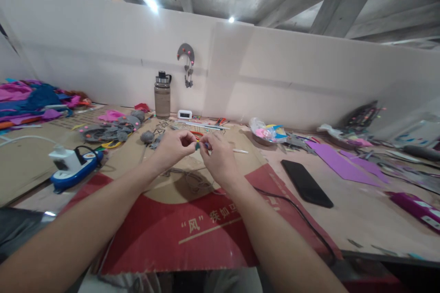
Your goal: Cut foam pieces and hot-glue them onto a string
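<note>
The desk [360,224] runs across in front of me, and over its near middle lies a red-and-brown cardboard sheet [154,242], with my forearms reaching above it. Off to the right are a purple sheet [340,162] and, nearer me, a black phone [305,183] lying flat. At the back, a capped bottle [162,100] stands upright by the white partition, with a small white clock [184,114] to its right. My left hand [177,147] and right hand [220,155] nearly meet above the cardboard. Smallest is the green piece [197,146], up between my fingertips: my left thumb and forefinger pinch it, while my right ones curl in just beside it, and I can't tell whether they grip it too.
</note>
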Demonstrator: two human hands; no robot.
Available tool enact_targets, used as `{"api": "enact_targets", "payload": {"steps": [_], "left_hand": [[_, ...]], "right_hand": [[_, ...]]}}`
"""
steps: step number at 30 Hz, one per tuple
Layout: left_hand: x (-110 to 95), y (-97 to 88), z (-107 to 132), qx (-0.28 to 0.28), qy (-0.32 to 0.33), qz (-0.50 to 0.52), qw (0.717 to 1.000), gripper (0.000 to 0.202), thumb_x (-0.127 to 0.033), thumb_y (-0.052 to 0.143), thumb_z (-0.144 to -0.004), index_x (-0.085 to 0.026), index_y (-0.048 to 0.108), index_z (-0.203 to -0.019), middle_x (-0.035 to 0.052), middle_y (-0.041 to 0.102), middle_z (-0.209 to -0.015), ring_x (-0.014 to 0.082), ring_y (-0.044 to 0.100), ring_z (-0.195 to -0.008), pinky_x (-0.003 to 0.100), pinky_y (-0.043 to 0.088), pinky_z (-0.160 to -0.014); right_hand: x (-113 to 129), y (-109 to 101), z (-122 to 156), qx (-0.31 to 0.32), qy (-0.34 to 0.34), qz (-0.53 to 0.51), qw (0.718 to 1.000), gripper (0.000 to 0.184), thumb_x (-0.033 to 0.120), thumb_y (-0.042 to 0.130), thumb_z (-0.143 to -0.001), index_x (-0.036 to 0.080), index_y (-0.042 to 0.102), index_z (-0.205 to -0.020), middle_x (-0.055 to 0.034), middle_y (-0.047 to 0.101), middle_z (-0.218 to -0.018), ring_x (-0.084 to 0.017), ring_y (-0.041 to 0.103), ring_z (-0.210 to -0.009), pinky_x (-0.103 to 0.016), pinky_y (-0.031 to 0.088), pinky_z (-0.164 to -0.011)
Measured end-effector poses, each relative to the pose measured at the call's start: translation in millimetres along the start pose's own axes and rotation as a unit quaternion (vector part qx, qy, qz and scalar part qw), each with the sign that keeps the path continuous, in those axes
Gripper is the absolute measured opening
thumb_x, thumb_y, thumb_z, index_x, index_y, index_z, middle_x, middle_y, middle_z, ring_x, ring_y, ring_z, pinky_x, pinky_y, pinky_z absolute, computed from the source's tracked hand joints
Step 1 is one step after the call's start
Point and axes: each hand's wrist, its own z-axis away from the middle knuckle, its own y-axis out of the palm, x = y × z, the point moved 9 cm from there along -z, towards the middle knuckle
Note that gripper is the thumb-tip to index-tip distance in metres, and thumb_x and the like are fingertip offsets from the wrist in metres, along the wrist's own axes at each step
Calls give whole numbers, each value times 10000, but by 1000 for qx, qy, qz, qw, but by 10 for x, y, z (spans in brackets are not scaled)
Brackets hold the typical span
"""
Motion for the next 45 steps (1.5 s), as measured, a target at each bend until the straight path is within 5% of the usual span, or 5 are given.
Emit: {"api": "enact_targets", "payload": {"steps": [9, 17, 25, 32, 45], "left_hand": [[40, 67, -12, 45, 17, -28, 998, 126, -214, 543, -678, -154, 650, -704, -15, 597, -595, 92, 492, -550, 207, 376, -539], [127, 130, -3, 124, -28, 74, 989, 196, -291, 526, -740, -155, 661, -782, -1, 596, -573, 104, 518, -511, 216, 406, -521], [115, 149, -9, 161, -32, 107, 981, 285, -387, 507, -791, -158, 590, -643, 7, 589, -549, 106, 532, -504, 216, 404, -516], [136, 142, -5, 144, -61, 186, 970, 230, -325, 538, -782, -139, 576, -912, 9, 598, -607, 111, 547, -517, 225, 430, -505], [82, 62, -20, 74, 18, 25, 997, 165, -251, 545, -706, -163, 671, -765, 18, 645, -662, 109, 541, -583, 208, 399, -544]], "right_hand": [[4, 109, -10, 55, -38, 30, 997, 99, 161, 443, -800, 183, 540, -793, -55, 567, -844, -166, 512, -772, -279, 393, -697], [-89, 104, -6, 46, -6, 15, 999, 83, 184, 451, -790, 186, 532, -773, -24, 559, -784, -149, 499, -719, -272, 374, -677], [-132, 145, 1, 51, -7, -5, 999, 77, 162, 454, -757, 183, 527, -756, -19, 549, -771, -136, 484, -699, -253, 365, -652], [-168, 118, -5, 40, 15, -12, 999, 76, 184, 464, -757, 180, 538, -743, -8, 549, -721, -122, 472, -648, -242, 352, -620], [-201, 149, 10, 50, 49, -34, 997, 87, 224, 472, -762, 185, 548, -750, 5, 526, -654, -119, 445, -591, -242, 333, -589]]}}
